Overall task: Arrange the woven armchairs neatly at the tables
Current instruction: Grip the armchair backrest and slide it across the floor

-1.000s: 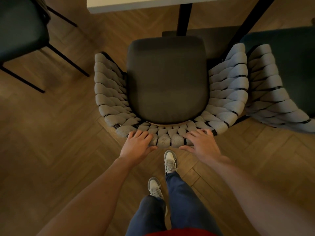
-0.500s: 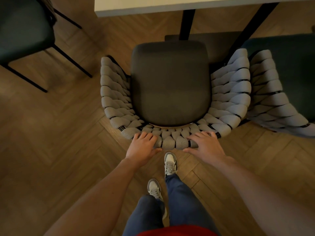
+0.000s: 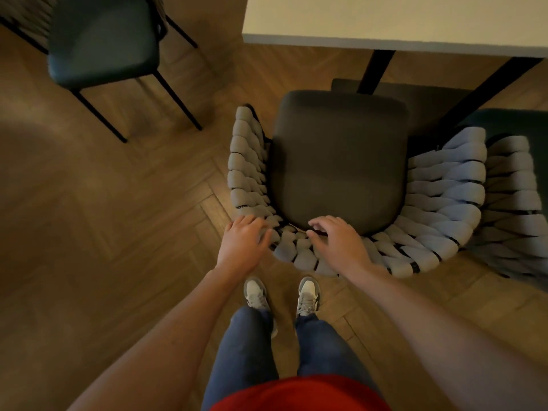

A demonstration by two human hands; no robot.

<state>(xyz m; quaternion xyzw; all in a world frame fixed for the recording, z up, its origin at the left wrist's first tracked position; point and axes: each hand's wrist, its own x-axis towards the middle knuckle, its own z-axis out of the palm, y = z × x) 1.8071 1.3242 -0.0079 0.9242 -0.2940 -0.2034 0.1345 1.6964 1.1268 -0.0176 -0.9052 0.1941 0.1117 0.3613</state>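
Woven armchair (image 3: pixel 341 185): backrest under left hand (image 3: pixel 241 244) and right hand (image 3: pixel 338 243).

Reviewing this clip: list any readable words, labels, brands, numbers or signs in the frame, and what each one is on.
None can be read.
Grey-and-white sneakers: no legible brand mark; too small and blurred.
Grey woven armchair with dark seat cushion: no label visible.
White tabletop: plain, no text.
Dark padded metal-legged chair: no marking visible.
Red shirt: no print in view.
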